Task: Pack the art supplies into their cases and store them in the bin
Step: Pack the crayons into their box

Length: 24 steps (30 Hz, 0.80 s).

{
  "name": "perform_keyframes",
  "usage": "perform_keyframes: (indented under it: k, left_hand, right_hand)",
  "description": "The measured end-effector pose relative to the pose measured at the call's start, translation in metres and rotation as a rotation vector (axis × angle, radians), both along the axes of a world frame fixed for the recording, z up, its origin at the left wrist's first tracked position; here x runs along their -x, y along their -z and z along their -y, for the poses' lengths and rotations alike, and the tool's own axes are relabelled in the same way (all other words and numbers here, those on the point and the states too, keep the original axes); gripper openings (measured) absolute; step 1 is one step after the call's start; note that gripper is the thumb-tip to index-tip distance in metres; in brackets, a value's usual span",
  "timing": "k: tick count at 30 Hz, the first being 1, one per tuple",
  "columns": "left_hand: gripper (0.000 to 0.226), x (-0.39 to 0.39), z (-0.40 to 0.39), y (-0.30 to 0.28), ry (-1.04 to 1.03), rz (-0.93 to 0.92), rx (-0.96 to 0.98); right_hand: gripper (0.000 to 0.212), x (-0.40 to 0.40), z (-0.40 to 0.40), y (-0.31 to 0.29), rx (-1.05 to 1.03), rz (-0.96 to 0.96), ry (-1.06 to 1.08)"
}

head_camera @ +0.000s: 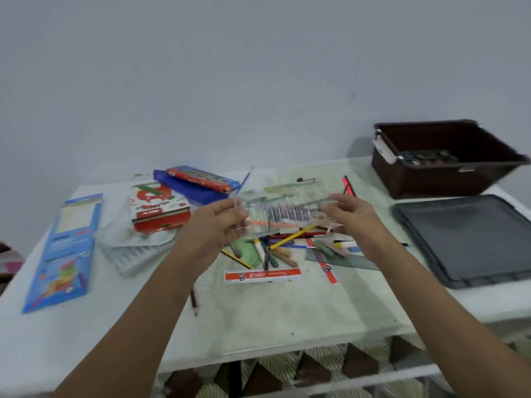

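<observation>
Far left: we see a long blue cardboard crayon box (61, 252) lying flat near the table's left edge
Left of centre: a red and white cardboard box (159, 209) rests on crumpled clear plastic wrap, with a ribbed clear plastic tray (135, 255) just in front of it
Behind that: a flat red pencil box (201, 178) lies across a blue folder-like case (184, 186)
Left hand: our left hand (214, 225) pinches the left end of a clear plastic ribbed crayon tray (283, 215), thumb on the near side and fingers curled behind
Tray: it is held in the air above the table, between both hands; the blur keeps us from telling whether anything sits in its grooves
Under the tray: a loose heap of coloured pencils, crayons and pastel sticks (283, 251) lies on the pale green glass-topped table (287, 311), beside a white and red ruler sleeve (263, 275)
Right hand: our right hand (352, 218) grips the tray's right end, fingers wrapped round its edge
Far right: a dark brown plastic storage bin (448, 159) stands at the back corner with some dark items inside, and its flat dark grey lid (467, 239) lies on the table just in front of it
</observation>
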<state>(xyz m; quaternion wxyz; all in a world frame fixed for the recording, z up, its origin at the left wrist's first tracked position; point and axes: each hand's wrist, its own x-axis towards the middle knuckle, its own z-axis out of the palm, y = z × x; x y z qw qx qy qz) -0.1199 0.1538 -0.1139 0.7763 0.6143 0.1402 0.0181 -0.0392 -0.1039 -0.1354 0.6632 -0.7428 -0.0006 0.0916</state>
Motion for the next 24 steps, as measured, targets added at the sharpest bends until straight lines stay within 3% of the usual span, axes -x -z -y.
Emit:
perform_keyframes:
  k: [2,4,9,13,15,18,21,24]
  left_hand:
    - [0.024,-0.001,0.024,-0.006,-0.016,0.050,-0.054]
    - [0.016,-0.001,0.051,-0.011,-0.061,0.138,-0.237]
    - [0.015,0.003,0.114,-0.007,0.000,0.389,-0.720]
    - [0.022,0.011,0.147,-0.004,0.144,0.501,-0.842]
    - [0.029,0.016,0.150,-0.007,0.142,0.443,-0.815]
    - [0.039,0.018,0.134,-0.007,-0.026,0.368,-0.993]
    - [0.082,0.021,0.111,-0.011,0.000,0.153,-1.171]
    - [0.113,0.026,0.092,-0.013,0.161,0.000,-1.132]
  right_hand:
    - [0.045,0.004,0.013,-0.007,0.079,0.058,0.078]
    - [0.038,0.011,0.020,-0.018,0.074,0.100,0.013]
    - [0.031,0.032,0.025,-0.038,-0.176,-0.039,-0.351]
    - [0.030,0.034,0.039,-0.038,-0.252,-0.039,-0.311]
    - [0.028,0.034,0.048,-0.035,-0.248,-0.041,-0.264]
    - [0.023,0.032,0.061,-0.035,-0.227,-0.045,-0.262]
    - [0.022,0.030,0.074,-0.037,-0.220,-0.046,-0.315]
    - [0.022,0.028,0.083,-0.034,-0.265,-0.068,-0.353]
